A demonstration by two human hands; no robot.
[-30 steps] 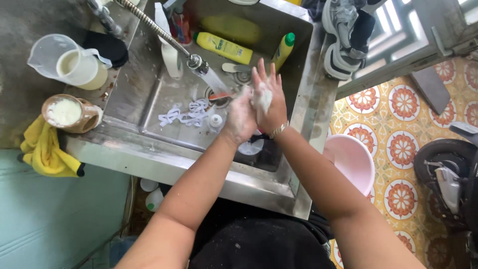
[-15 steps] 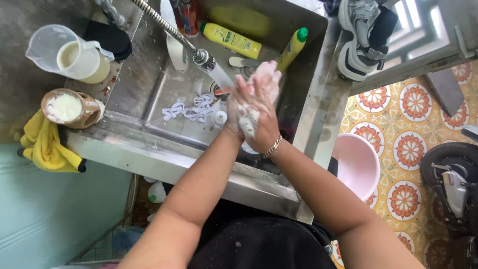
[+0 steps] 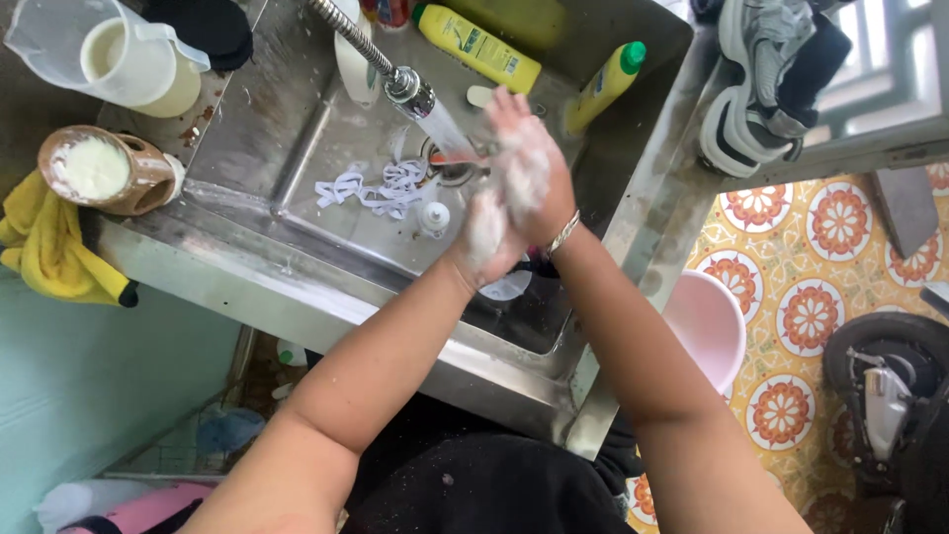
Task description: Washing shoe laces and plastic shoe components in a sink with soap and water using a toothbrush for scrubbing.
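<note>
My two hands are pressed together over a steel sink [image 3: 297, 247], both covered in white soap lather. My right hand [image 3: 529, 168] lies over my left hand [image 3: 482, 237], fingers spread, a thin bracelet at the right wrist. A flexible metal faucet [image 3: 381, 64] pours water just beside the fingertips. White shoelaces [image 3: 381, 188] lie tangled on the sink floor near the drain, left of my hands. Neither hand holds anything.
Two yellow bottles [image 3: 479, 44] [image 3: 603, 84] lie at the sink's back. A clear jug [image 3: 119, 59] and a brown cup of white powder [image 3: 99, 170] stand on the left counter, above a yellow cloth [image 3: 44, 252]. Sneakers [image 3: 761, 79] rest at right. A pink basin [image 3: 707, 321] sits on the tiled floor.
My lathered hands keep rubbing together, shifting slightly toward the faucet stream; the right hand now covers more of the left.
</note>
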